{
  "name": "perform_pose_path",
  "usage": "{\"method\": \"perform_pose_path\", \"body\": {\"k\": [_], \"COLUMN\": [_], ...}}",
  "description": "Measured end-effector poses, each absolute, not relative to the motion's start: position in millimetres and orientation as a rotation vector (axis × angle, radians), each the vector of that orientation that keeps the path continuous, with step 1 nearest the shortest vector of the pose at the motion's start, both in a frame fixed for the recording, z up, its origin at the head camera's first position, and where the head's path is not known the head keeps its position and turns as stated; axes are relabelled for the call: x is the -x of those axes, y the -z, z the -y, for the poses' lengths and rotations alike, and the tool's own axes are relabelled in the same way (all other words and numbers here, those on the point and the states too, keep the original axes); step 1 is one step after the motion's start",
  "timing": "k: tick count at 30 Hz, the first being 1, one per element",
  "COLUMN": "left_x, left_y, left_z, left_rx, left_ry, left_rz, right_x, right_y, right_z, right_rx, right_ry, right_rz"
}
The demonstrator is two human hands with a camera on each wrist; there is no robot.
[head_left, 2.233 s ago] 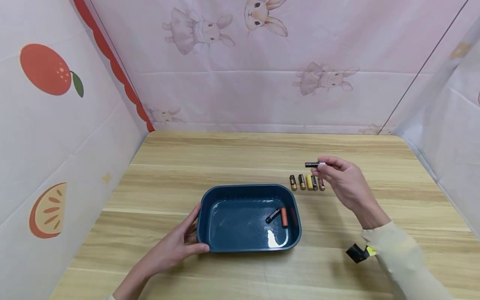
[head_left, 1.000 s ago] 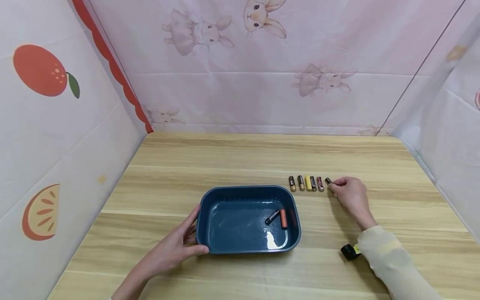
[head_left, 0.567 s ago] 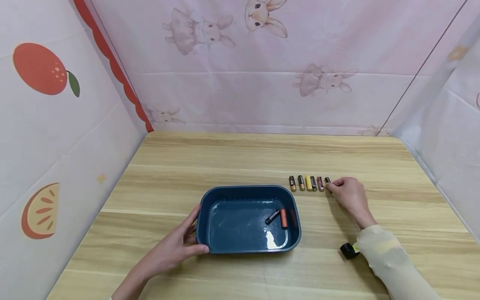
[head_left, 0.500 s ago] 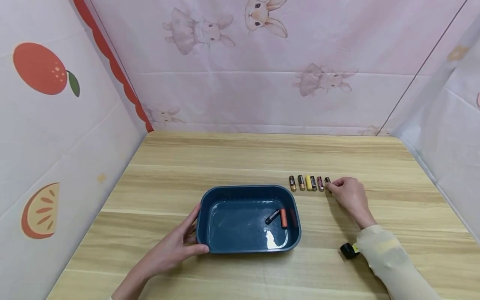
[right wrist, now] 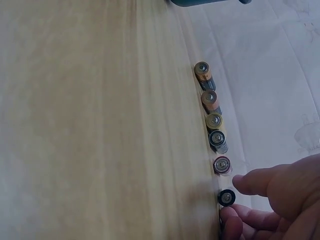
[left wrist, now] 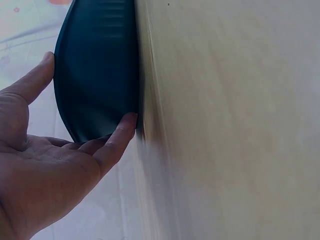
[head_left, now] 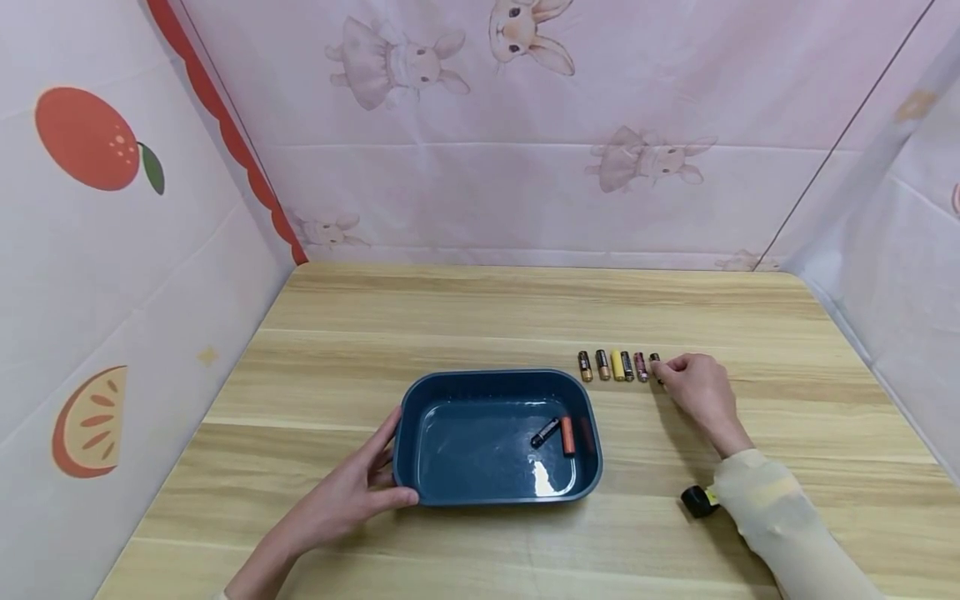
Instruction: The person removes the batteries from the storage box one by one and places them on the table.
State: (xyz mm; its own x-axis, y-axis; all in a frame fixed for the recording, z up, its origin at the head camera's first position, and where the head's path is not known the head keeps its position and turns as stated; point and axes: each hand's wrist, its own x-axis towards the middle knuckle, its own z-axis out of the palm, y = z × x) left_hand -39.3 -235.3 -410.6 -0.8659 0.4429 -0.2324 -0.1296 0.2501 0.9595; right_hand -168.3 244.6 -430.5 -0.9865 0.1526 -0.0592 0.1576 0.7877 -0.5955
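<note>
My left hand holds the left end of a dark blue plastic box, thumb on its front corner and fingers along the wall. In the left wrist view the box shows between thumb and fingers. My right hand pinches a black battery lying on the table, at the right end of a row of batteries. Its neighbours are a dark red battery, a black one, a yellow one and two black-and-copper ones. Inside the box lie an orange battery and a black battery.
The wooden table meets a pink rabbit-print backdrop at the back and white fabric walls at the sides. A small black device is at the right sleeve. The box stands left of the battery row.
My right hand has lowered its black battery from above the row to the table's right end of the row, then turned it roughly parallel to the others. My left hand has stayed on the box.
</note>
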Motion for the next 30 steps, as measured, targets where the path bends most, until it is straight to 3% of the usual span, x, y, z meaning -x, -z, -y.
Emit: {"method": "perform_pose_path", "body": {"k": [19,30], "left_x": [38.1,38.4], "left_y": [409.6,409.8], "left_z": [235.2,235.6], "left_rx": [-0.304,-0.303], "left_ry": [-1.684,-1.688], "left_rz": [-2.035,-2.034], "right_x": [163.9,144.9], "right_y": [419.4,358.4], "right_z": [-246.1,-203.5], "right_rx": [-0.181,0.253], "right_ry": [1.068,1.220], "right_rz": [-2.983,-2.917]}}
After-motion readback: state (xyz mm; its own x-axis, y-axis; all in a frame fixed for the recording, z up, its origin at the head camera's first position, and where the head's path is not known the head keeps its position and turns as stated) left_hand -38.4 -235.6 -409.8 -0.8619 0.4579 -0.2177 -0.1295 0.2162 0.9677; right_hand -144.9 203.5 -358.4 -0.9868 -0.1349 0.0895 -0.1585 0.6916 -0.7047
